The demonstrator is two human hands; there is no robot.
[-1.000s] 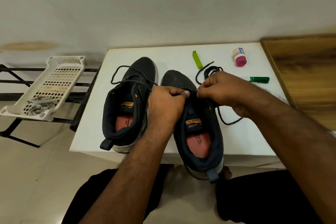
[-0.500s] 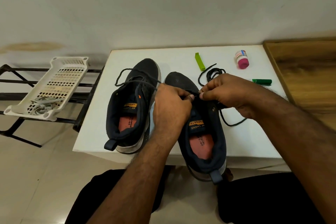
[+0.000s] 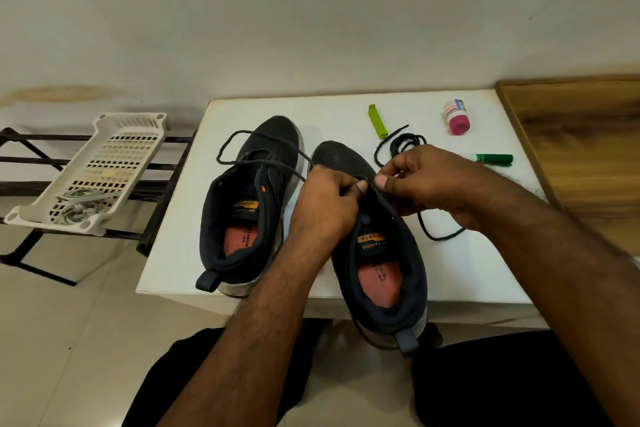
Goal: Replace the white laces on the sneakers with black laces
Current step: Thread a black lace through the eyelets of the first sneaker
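Dark navy sneakers [image 3: 379, 246], black laces [image 3: 401, 146], white table [image 3: 467, 263], green marker [image 3: 493, 159].

I see a white table [image 3: 485, 263] carrying two dark sneakers, the left one [image 3: 242, 215] and the right one [image 3: 384, 267], side by side. Behind them lie a coiled black lace [image 3: 403, 146], a lime-green clip [image 3: 377, 121], a pink-capped bottle [image 3: 457, 116] and a green marker [image 3: 493, 159].

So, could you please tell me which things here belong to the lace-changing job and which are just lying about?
Belonging to the job:
- right sneaker
- left sneaker
- black lace, pinched by the left hand and right hand
- white laces in the white basket

Just lying about:
- lime green clip
- green marker
- pink-capped bottle
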